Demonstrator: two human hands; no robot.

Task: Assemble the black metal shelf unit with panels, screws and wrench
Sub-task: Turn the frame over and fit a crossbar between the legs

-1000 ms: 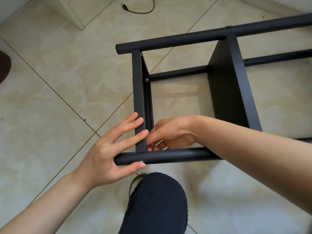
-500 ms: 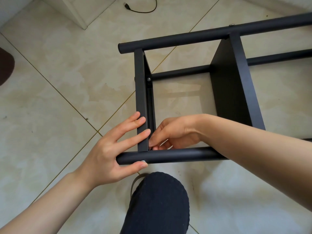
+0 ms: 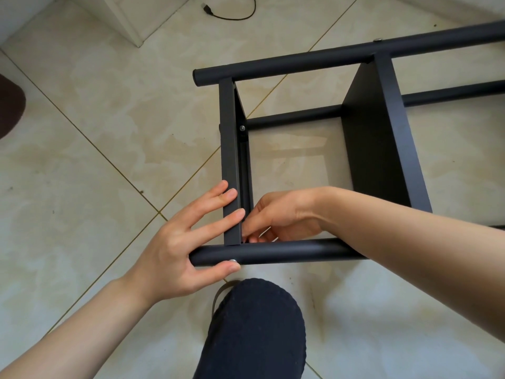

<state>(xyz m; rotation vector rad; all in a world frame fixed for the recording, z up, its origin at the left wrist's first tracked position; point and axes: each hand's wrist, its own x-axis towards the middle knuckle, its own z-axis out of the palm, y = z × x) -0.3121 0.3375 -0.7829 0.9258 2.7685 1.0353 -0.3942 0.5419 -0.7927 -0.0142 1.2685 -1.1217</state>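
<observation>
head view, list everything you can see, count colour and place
tubes: three in view, black, lying along the floor, one near, two far
panels: two, black, set across between the tubes, one at the left end, one right of it
screws: three seen, silver, at panel-tube joints
floor: beige tiles
cable: one, black, top centre
cabinet: one, white, top left
dark object: one, left edge, unclear
knee: one, dark cloth, bottom centre
left hand: straight fingers on left panel, thumb under near tube
right hand: fingers curled inside the corner; what they hold is hidden
</observation>
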